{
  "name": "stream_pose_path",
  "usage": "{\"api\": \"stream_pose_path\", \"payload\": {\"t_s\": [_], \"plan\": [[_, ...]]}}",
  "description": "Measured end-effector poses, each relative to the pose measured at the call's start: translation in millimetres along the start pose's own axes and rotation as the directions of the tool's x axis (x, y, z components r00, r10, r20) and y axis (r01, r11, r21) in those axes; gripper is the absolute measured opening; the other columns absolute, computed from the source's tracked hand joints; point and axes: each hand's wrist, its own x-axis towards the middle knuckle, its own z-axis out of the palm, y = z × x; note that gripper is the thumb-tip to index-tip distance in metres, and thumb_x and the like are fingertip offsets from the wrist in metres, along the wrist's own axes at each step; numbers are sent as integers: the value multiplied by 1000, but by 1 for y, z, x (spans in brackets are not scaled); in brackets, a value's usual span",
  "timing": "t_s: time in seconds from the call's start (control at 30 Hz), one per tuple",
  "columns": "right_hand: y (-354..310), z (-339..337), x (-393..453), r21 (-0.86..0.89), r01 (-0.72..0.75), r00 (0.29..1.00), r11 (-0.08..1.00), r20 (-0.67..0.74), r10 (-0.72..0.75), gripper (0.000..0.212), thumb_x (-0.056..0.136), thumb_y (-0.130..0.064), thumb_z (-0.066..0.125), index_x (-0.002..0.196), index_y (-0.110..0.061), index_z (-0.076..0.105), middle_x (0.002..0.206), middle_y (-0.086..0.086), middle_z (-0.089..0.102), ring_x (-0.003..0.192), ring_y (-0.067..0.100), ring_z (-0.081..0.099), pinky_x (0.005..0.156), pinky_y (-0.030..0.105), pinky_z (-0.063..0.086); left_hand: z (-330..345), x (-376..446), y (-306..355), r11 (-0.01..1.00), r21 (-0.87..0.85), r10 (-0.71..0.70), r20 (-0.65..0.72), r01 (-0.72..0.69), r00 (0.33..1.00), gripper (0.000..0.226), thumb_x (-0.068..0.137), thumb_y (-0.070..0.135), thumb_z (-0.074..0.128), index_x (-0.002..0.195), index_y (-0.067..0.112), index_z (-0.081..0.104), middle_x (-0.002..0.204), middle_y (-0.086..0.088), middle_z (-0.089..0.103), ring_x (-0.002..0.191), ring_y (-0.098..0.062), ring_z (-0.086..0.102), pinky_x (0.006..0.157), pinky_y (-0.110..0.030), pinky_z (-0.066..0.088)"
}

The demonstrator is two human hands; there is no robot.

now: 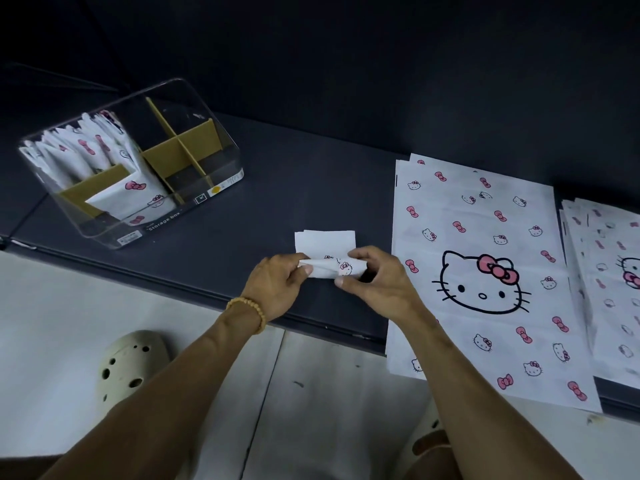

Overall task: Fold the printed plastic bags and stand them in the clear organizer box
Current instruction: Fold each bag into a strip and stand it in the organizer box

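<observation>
A partly folded white printed bag (325, 242) lies on the dark table in front of me. My left hand (277, 285) pinches its near left edge and my right hand (374, 275) pinches the near right edge, rolling that edge up. The clear organizer box (221, 174) stands at the far left with cardboard dividers. Several folded bags (86, 154) stand upright in its left compartments. A stack of flat printed bags (485, 271) with a large cat face lies to the right.
A second pile of flat bags (609, 271) lies at the far right edge. The table's front edge (173, 282) runs diagonally below my hands. Pale floor tiles and a cream clog (128, 365) show beneath the table.
</observation>
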Motion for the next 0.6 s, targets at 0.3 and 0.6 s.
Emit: {"api": "stream_pose_path", "payload": {"t_s": [0.3,0.6], "plan": [[-9,16,20,-292,-69,990,954,-138,29,22,95,-32,60,77,-25,49,69,-11,55,74,19,54,72,28,38,12,8,6,963,-4,-265,-189,269,946,20,95,27,58,94,8,62,88,-7,70,87,-29,63,81,-40,52],[-18,35,23,-451,-92,959,888,-280,-43,31,102,-34,46,102,-6,60,96,14,70,90,35,63,68,31,38,19,19,0,911,182,-309,-297,371,904,23,95,40,56,98,18,63,92,-9,69,89,-32,63,68,-33,46]]}}
